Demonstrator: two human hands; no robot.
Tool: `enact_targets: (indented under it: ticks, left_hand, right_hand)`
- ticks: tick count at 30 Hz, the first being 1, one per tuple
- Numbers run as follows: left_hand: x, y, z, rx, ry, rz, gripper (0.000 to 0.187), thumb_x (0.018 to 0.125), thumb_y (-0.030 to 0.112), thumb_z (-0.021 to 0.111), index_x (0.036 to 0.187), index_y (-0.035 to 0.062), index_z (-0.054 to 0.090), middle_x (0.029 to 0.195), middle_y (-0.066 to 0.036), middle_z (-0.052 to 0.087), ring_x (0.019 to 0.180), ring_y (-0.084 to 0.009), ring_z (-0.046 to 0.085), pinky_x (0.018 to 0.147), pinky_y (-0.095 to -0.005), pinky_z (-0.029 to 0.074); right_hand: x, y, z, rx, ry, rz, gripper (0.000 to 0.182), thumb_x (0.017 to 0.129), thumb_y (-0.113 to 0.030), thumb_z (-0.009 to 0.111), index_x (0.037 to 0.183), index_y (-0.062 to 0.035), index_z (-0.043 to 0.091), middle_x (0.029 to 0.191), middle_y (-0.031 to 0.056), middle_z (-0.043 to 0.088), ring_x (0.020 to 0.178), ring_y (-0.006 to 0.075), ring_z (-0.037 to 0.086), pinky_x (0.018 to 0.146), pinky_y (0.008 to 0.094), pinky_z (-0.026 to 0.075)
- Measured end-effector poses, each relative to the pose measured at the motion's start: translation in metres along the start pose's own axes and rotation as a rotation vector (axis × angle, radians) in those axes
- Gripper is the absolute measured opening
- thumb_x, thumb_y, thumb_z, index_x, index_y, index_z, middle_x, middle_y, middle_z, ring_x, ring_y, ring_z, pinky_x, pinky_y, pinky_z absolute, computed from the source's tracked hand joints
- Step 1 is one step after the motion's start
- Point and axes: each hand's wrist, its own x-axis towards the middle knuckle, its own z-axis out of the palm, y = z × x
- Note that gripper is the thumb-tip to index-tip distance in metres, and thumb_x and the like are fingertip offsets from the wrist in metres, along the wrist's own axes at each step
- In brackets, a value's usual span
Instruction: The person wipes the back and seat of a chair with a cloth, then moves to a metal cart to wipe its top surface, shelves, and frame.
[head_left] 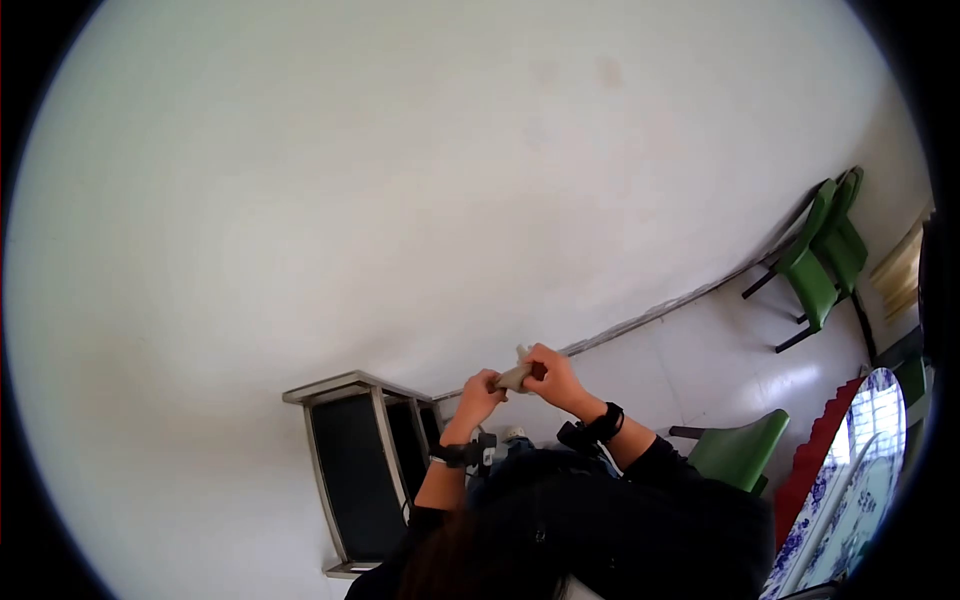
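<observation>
A small beige-grey piece, soft and bunched like cloth [515,378], is stretched between my two hands in front of my body. My left hand [481,396] pinches its left end, fingers closed. At the other end, my right hand [552,376] grips it between thumb and bent fingers, and a short pale bit sticks up beside that hand. The fingers cover part of the piece, so its exact kind cannot be made out. Each wrist wears a dark strap with a small device.
A metal-framed stand with dark panels [355,480] is at my left, close to the wall [400,200]. A green chair [745,450] and a shiny flower-patterned table [850,480] with a red skirt are on the right. More green chairs [808,275] line the far wall.
</observation>
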Motion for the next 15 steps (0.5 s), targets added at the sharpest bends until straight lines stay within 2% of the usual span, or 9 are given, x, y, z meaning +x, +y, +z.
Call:
enact_targets:
  ticks: [2, 6, 7, 8, 10, 11, 12, 14, 15]
  left_hand:
    - [0.012, -0.017, -0.008, 0.170, -0.059, 0.123, 0.020, 0.067, -0.001, 0.054, 0.086, -0.0051, 0.050, 0.067, -0.011, 0.057, 0.062, -0.0168, 0.059, 0.056, -0.0274, 0.045]
    - [0.006, -0.002, -0.037, 0.112, -0.071, 0.042, 0.019, 0.069, 0.000, 0.054, 0.088, -0.0052, 0.049, 0.069, -0.011, 0.057, 0.065, -0.0161, 0.059, 0.058, -0.0280, 0.045]
    - [0.005, -0.003, -0.046, 0.059, -0.121, 0.041, 0.017, 0.072, 0.001, 0.052, 0.088, -0.0045, 0.049, 0.073, -0.010, 0.056, 0.067, -0.0156, 0.058, 0.059, -0.0265, 0.044]
    - [0.003, -0.004, -0.053, 0.003, -0.170, 0.042, 0.015, 0.075, 0.001, 0.051, 0.089, -0.0038, 0.048, 0.077, -0.010, 0.056, 0.068, -0.0151, 0.057, 0.060, -0.0251, 0.044]
    - [-0.005, 0.003, -0.065, -0.090, -0.079, 0.070, 0.015, 0.075, 0.002, 0.050, 0.089, -0.0039, 0.048, 0.077, -0.009, 0.055, 0.069, -0.0147, 0.057, 0.061, -0.0257, 0.044]
    - [-0.009, 0.008, -0.070, -0.173, -0.016, 0.099, 0.016, 0.075, 0.002, 0.049, 0.090, -0.0039, 0.048, 0.077, -0.008, 0.055, 0.070, -0.0143, 0.057, 0.062, -0.0264, 0.045]
    - [-0.014, 0.015, -0.074, -0.184, 0.022, 0.100, 0.016, 0.075, 0.002, 0.049, 0.090, -0.0039, 0.048, 0.077, -0.008, 0.055, 0.070, -0.0143, 0.057, 0.062, -0.0264, 0.045]
    - [-0.022, 0.034, -0.078, -0.163, 0.219, 0.242, 0.015, 0.078, 0.001, 0.045, 0.092, -0.0037, 0.047, 0.081, -0.007, 0.053, 0.074, -0.0139, 0.056, 0.066, -0.0259, 0.044]
    - [-0.025, 0.037, -0.080, -0.240, 0.240, 0.211, 0.019, 0.077, -0.003, 0.043, 0.095, -0.0034, 0.046, 0.091, -0.009, 0.053, 0.086, -0.0152, 0.054, 0.074, -0.0264, 0.042]
  right_hand:
    - [0.003, -0.001, 0.005, -0.002, 0.041, -0.042, 0.014, 0.061, 0.000, 0.055, 0.074, -0.0012, 0.051, 0.059, 0.0035, 0.043, 0.052, 0.0100, 0.044, 0.046, 0.0222, 0.035]
    - [0.013, -0.004, 0.008, -0.086, 0.216, -0.003, 0.012, 0.061, 0.001, 0.055, 0.072, -0.0011, 0.051, 0.059, 0.0034, 0.042, 0.051, 0.0094, 0.043, 0.045, 0.0208, 0.034]
    - [0.015, -0.003, 0.009, -0.135, 0.282, -0.003, 0.011, 0.061, 0.000, 0.055, 0.072, -0.0010, 0.052, 0.057, 0.0030, 0.043, 0.049, 0.0089, 0.043, 0.045, 0.0207, 0.033]
    - [0.017, 0.001, 0.011, -0.129, 0.256, -0.020, 0.011, 0.061, 0.000, 0.055, 0.072, -0.0010, 0.052, 0.057, 0.0030, 0.043, 0.049, 0.0089, 0.043, 0.045, 0.0207, 0.033]
    - [0.023, 0.008, 0.014, -0.166, 0.255, 0.157, 0.011, 0.062, -0.001, 0.056, 0.073, -0.0011, 0.054, 0.052, 0.0027, 0.046, 0.048, 0.0078, 0.044, 0.045, 0.0203, 0.035]
    - [0.028, 0.007, 0.015, -0.183, 0.226, 0.139, 0.015, 0.065, -0.002, 0.057, 0.080, -0.0012, 0.055, 0.050, 0.0034, 0.050, 0.050, 0.0069, 0.049, 0.046, 0.0201, 0.037]
    - [0.036, 0.001, 0.016, -0.178, 0.191, 0.122, 0.015, 0.065, -0.002, 0.057, 0.080, -0.0012, 0.055, 0.050, 0.0034, 0.050, 0.050, 0.0069, 0.049, 0.046, 0.0201, 0.037]
    - [0.052, -0.010, 0.018, 0.080, 0.112, 0.258, 0.017, 0.068, -0.003, 0.057, 0.085, -0.0011, 0.054, 0.057, 0.0058, 0.055, 0.058, 0.0088, 0.054, 0.053, 0.0202, 0.040]
    - [0.060, -0.012, 0.019, 0.075, 0.060, 0.245, 0.017, 0.068, -0.003, 0.057, 0.085, -0.0011, 0.054, 0.057, 0.0058, 0.055, 0.058, 0.0088, 0.054, 0.053, 0.0202, 0.040]
